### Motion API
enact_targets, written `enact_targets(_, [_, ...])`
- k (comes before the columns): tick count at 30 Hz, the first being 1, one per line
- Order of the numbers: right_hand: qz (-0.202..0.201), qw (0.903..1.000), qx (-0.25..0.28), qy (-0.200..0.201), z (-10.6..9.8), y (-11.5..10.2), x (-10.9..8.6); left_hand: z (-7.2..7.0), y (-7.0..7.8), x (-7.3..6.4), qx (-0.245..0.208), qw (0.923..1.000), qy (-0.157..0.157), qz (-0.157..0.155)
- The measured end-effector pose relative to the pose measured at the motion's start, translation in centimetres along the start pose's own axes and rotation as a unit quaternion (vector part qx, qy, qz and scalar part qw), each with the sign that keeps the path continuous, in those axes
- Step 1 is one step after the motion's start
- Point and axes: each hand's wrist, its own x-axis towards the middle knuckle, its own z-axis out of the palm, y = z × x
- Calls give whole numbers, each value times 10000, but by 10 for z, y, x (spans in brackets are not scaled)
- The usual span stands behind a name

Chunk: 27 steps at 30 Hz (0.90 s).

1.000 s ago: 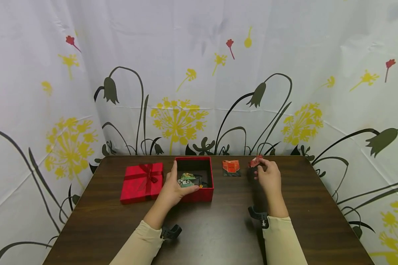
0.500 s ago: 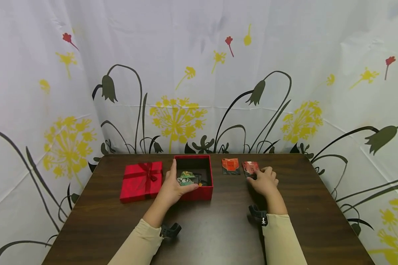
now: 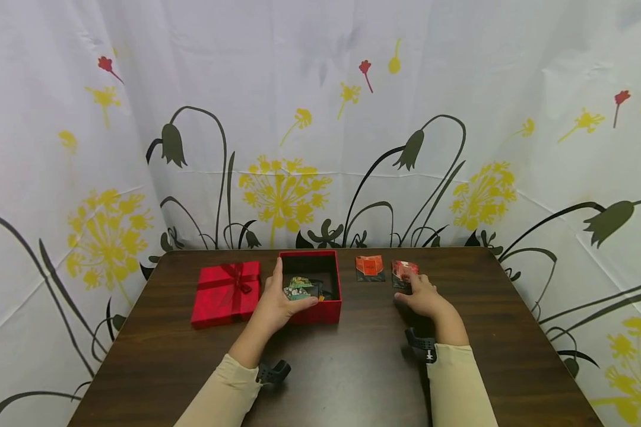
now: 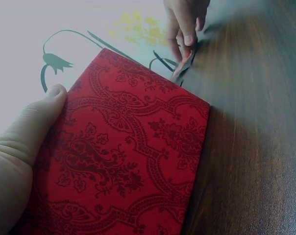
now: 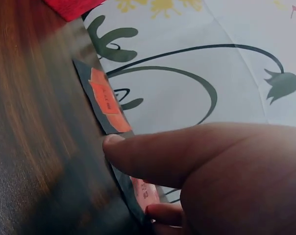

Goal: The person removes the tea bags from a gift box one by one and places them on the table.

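Note:
The open red box (image 3: 330,312) stands on the table with several green-and-dark packets (image 3: 300,292) inside. My left hand (image 3: 275,305) holds its front left corner, fingers along the left side. In the left wrist view its thumb lies against the red patterned wall (image 4: 113,147). My right hand (image 3: 427,301) touches a small flat red-and-black packet (image 3: 405,270) with its fingertips. That packet lies on the table, and the thumb is apart from the fingers. An orange-and-black packet (image 3: 370,268) lies just left of it, also seen in the right wrist view.
A red lid (image 3: 227,293) with a dark red ribbon bow lies left of the box. The brown wooden table (image 3: 352,379) ends at a white curtain (image 3: 320,118) printed with flowers. Both wrists wear black bands.
My right hand has brought the red-and-black packet down onto the table beside the orange one, then loosened its fingers. My left hand has stayed at the box.

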Motion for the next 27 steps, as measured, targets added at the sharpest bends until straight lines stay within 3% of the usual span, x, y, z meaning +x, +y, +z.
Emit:
enact_targets(5, [-25,10000,17,-41,6,4,2,0,-1,-1,9,10000,-11,-37])
enact_targets(13, [70,9992,32,395,19,8,10,0,0,0,-48,10000,-38,-22])
enact_targets(19, [-9,9995,-65,307,10,3,7,-1,0,0,-52,10000,-53,-59])
enact_targets(27, [-205,9984,423,304,7,0,3,-1,0,0,-55,10000,-51,-66])
